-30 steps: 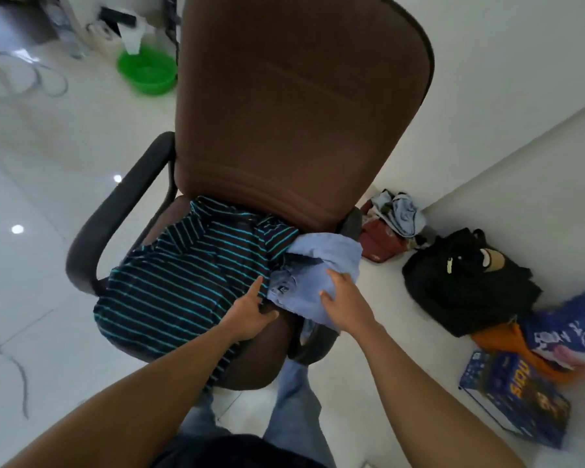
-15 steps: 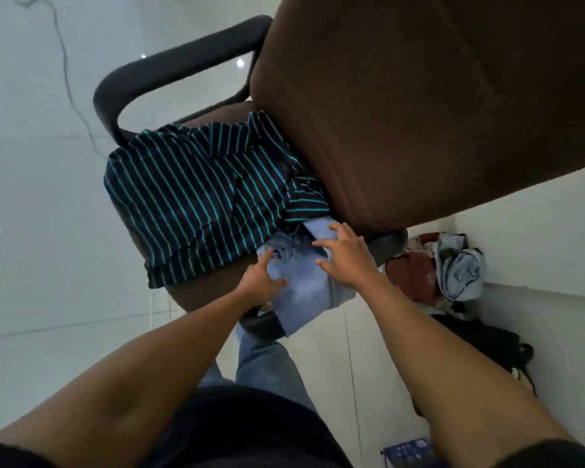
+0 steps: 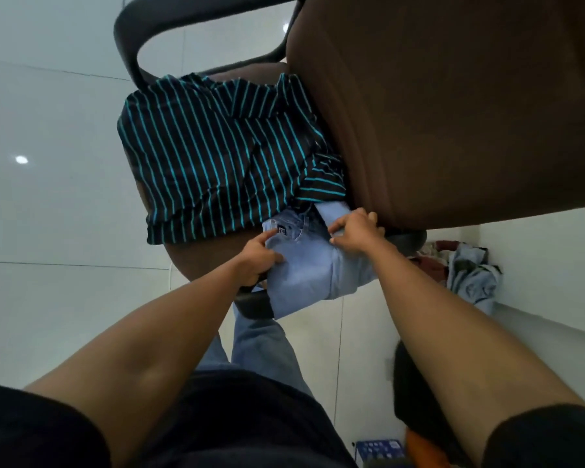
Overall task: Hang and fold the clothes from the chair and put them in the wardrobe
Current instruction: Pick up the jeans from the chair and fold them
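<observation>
Jeans (image 3: 301, 268) are lying on the chair (image 3: 453, 113). Your left hand (image 3: 255, 260) is gripping their left side, your right hand (image 3: 355, 233) pinching their top fold.

One wide-angle camera, worn on the person's head, gives the only view. It looks forward and steeply down along both forearms, close to a brown chair (image 3: 436, 113) whose backrest fills the far right. The left hand (image 3: 257, 258) and right hand (image 3: 355, 233), gripping light blue jeans (image 3: 304, 271), sit mid-frame. Pale floor (image 3: 48, 231) spreads left.
</observation>
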The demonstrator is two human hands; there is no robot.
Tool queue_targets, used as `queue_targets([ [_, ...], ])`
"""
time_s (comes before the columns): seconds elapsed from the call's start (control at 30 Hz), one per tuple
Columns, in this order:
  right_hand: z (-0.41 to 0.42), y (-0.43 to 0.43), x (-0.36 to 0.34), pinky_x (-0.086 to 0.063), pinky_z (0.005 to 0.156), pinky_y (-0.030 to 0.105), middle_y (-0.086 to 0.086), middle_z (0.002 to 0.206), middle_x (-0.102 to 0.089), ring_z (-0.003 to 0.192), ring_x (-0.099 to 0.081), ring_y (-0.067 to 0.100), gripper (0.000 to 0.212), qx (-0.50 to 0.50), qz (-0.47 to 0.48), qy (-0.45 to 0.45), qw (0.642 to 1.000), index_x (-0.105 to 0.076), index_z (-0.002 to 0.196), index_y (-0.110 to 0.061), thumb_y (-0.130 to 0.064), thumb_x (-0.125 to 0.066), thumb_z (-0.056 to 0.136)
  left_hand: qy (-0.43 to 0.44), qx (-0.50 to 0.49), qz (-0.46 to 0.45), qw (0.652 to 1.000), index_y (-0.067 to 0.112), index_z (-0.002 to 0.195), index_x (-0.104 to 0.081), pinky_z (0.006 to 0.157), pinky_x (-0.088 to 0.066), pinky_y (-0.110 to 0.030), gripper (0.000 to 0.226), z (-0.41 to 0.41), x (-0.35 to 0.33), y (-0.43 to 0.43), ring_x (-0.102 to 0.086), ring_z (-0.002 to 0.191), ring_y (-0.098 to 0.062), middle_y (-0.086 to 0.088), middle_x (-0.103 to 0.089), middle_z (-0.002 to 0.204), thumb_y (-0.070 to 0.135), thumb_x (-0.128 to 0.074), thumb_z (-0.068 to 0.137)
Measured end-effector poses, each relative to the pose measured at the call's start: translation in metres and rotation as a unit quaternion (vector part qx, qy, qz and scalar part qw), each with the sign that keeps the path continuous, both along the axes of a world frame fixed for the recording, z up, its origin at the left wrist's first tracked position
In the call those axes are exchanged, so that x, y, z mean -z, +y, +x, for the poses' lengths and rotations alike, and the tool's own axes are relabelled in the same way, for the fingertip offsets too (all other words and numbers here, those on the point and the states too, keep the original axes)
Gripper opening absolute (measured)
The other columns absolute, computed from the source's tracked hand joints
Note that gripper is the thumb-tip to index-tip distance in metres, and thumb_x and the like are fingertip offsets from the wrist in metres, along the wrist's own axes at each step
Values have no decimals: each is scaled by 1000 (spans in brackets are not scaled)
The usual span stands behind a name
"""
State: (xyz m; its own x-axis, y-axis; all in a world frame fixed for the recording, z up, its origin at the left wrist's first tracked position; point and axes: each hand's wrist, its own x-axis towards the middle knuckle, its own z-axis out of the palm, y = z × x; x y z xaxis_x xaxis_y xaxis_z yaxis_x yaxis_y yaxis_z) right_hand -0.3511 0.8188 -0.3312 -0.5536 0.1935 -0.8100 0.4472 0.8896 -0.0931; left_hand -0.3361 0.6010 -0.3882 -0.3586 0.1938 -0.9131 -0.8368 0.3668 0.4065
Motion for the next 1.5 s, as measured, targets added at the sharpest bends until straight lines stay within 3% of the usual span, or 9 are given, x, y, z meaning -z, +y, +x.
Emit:
queue_targets([
  [0.23, 17, 5, -22, -44, 106, 47, 9, 135, -32, 121, -52, 36, 59, -26, -60, -1, 998, -53, 138, -40, 0, -49, 95, -66, -15, 35, 997, 36, 154, -29, 89, -57, -55, 96, 3, -26, -4, -63, 109, -37, -10, -52, 132, -11, -70, 82],
  [0.4, 44, 21, -52, -48, 99, 47, 5, 138, -21, 114, -54, 40, 83, -47, -104, -6, 993, -23, 149, -53, -4, -51, 89, 72, 74, 28, 994, 24, 154, -34, 90, -55, -31, 96, 17, -51, -14, -57, 120, -23, -2, -48, 143, -2, -81, 74],
  [0.67, 86, 16, -60, -52, 94, 43, 0, 143, -33, 116, -57, 29, 79, -76, -89, 53, 992, -38, 146, -37, -36, -76, 76, 252, 11, -100, 962, 17, 131, -64, 99, -40, -20, 36, 43, -62, -10, -57, 125, -22, -6, -62, 136, 15, -67, 94],
  [0.83, 88, 1, -50, -46, 102, 41, 3, 127, -56, 123, -52, 24, 35, 15, -104, 152, 983, -66, 122, -26, -31, -69, 87, 218, 29, -29, 975, 25, 152, -38, 54, -46, -13, 73, 37, -68, -16, -56, 65, -7, -5, -47, 150, -4, -63, 91],
  [0.97, 84, -1, -49, -40, 111, 43, 10, 136, -46, 129, -47, 30, 60, 64, -167, 84, 980, -55, 135, -40, -19, -64, 79, 174, 61, 15, 983, 25, 158, -23, 44, -43, -16, 93, 26, -77, -23, -49, 41, -1, -13, -38, 155, -16, -62, 85],
  [1.1, 73, -1, -57, -42, 110, 41, 5, 146, -28, 136, -38, 28, 83, 48, -196, 6, 979, -39, 149, -40, -10, -66, 76, 202, 65, -13, 977, 22, 147, -47, 64, -54, -13, 71, 29, -77, -28, -56, 69, 6, -1, -54, 138, -3, -72, 85],
  [1.23, 75, -5, -56, -48, 103, 39, 0, 136, -45, 125, -52, 21, 68, 67, -180, 68, 979, -57, 137, -34, -28, -74, 72, 250, 30, -60, 966, 31, 126, -66, 88, -58, -44, 44, 29, -65, -36, -65, 89, -11, 5, -70, 101, 16, -77, 86],
  [1.37, 86, -17, -52, -53, 90, 38, -1, 101, -56, 98, -62, 19, 15, 113, -152, 228, 955, -76, 95, -33, -27, -72, 82, 215, 48, -14, 975, 25, 147, -47, 102, -49, -30, 77, 21, -62, -45, -54, 123, -12, 8, -52, 138, 9, -82, 80],
  [1.5, 93, -27, -58, -42, 111, 40, 7, 136, -42, 128, -50, 27, 56, 93, -199, 141, 965, -60, 132, -39, -10, -65, 84, 187, 80, 34, 979, 22, 152, -39, 100, -48, -26, 88, 13, -68, -51, -53, 124, -13, 3, -50, 140, -2, -81, 78],
])
